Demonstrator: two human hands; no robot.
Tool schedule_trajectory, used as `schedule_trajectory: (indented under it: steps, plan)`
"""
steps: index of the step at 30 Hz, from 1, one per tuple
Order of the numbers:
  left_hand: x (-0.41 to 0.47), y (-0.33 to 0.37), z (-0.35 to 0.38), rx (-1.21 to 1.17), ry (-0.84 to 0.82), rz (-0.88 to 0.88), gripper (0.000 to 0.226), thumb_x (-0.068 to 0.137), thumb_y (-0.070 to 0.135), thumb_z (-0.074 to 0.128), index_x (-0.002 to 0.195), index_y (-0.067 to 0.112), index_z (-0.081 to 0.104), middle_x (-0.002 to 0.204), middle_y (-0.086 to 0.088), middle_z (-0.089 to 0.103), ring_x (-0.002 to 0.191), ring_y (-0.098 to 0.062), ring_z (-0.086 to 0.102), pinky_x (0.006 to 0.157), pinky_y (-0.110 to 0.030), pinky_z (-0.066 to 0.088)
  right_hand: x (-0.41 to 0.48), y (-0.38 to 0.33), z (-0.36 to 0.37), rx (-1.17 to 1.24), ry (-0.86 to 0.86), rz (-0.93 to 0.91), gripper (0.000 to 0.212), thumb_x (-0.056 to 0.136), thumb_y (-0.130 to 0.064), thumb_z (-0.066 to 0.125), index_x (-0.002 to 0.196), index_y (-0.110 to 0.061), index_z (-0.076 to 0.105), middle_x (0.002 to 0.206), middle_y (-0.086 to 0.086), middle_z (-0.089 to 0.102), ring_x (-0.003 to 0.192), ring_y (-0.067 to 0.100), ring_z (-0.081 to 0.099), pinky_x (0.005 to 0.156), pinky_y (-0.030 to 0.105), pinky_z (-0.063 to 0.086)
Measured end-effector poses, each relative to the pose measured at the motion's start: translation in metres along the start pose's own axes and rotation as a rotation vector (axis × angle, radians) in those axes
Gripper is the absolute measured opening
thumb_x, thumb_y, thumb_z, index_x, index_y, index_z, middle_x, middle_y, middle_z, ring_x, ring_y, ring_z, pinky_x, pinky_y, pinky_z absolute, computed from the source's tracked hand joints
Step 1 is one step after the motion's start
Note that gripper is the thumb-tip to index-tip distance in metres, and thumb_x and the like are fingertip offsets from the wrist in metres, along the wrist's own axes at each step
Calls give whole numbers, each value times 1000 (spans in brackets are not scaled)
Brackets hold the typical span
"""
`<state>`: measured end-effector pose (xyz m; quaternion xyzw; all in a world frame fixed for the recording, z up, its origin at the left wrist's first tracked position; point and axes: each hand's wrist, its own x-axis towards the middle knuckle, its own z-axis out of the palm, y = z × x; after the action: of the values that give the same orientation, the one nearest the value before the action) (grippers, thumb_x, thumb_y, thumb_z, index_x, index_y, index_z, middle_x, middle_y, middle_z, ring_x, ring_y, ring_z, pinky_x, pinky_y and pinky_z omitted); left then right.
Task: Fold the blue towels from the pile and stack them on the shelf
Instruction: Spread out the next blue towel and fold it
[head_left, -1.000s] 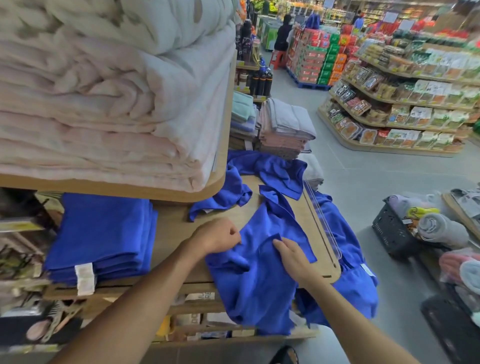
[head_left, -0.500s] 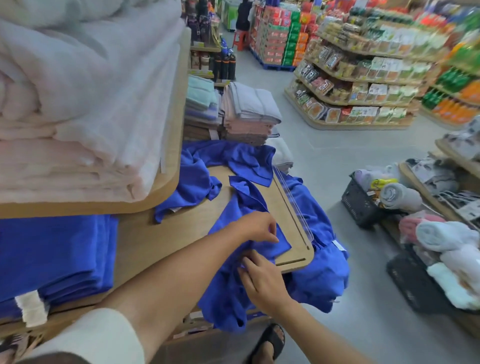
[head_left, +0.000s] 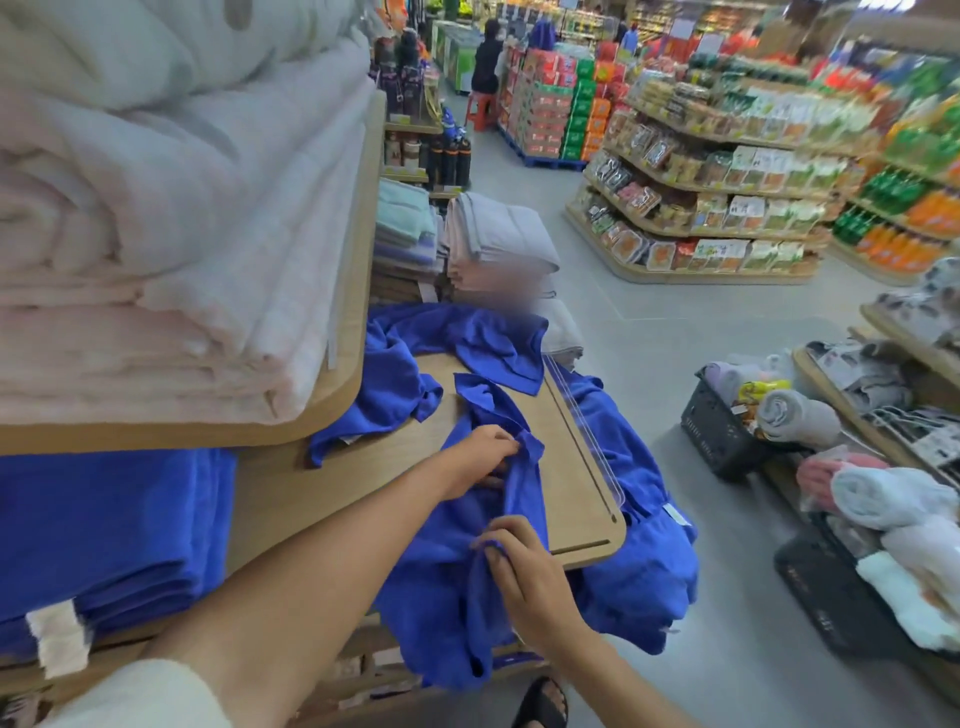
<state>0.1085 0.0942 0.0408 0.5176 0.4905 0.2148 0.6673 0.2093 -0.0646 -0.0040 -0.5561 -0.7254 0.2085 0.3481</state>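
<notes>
Shop shelf (head_left: 322, 483): folded blue stack (head_left: 104, 530) already laid, left of the fingers (head_left: 498, 553). 1 blue towel (head_left: 522, 499), not yet folded, is pinched by left hand (head_left: 475, 460) & right hand (head_left: 530, 571); loose pile (head_left: 483, 338) beyond them is left.

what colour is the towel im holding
Plain royal blue, no pattern; the towel shows best in the head view.

A blurred patch (head_left: 511, 300) partly masks the grey towel stack (head_left: 496, 236); the frame crops the folded blue stack (head_left: 104, 530).
</notes>
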Motion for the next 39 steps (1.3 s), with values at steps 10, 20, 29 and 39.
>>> schedule_trajectory:
  steps: [10, 20, 29, 39]
  plan:
    - [-50, 8, -27, -642, 108, 55, 39, 100, 46, 57, 114, 11, 69, 97, -11, 68, 89, -24, 65, 83, -36, 50, 56, -32, -67, 347, 73, 133, 32, 100, -16, 63, 86, -43, 75, 76, -15, 70, 70, -1, 61, 65, 9, 42]
    - [-88, 52, -23, -593, 316, 92, 22, 98, 24, 43, 95, 15, 63, 81, -7, 54, 65, -16, 51, 58, -28, 36, 111, -44, -107, 330, -157, -34, 17, 94, -11, 70, 80, -21, 68, 74, -9, 64, 69, 2, 56, 67, 17, 45]
    - [-121, 81, -13, -314, 541, 281, 5, 99, 17, 60, 96, 19, 63, 88, -9, 61, 71, -17, 60, 56, -26, 44, 94, -45, -164, 530, -527, -127, 22, 95, -11, 70, 76, -18, 63, 68, 2, 51, 64, 16, 41, 57, 22, 33]
    - [-188, 127, 26, 193, 722, 506, 25, 103, 34, 56, 92, 25, 77, 74, 10, 72, 59, -2, 59, 54, -16, 44, 97, -96, -225, 497, -422, -408, 23, 99, -15, 65, 102, -32, 79, 82, -2, 64, 75, 18, 55, 69, 18, 40]
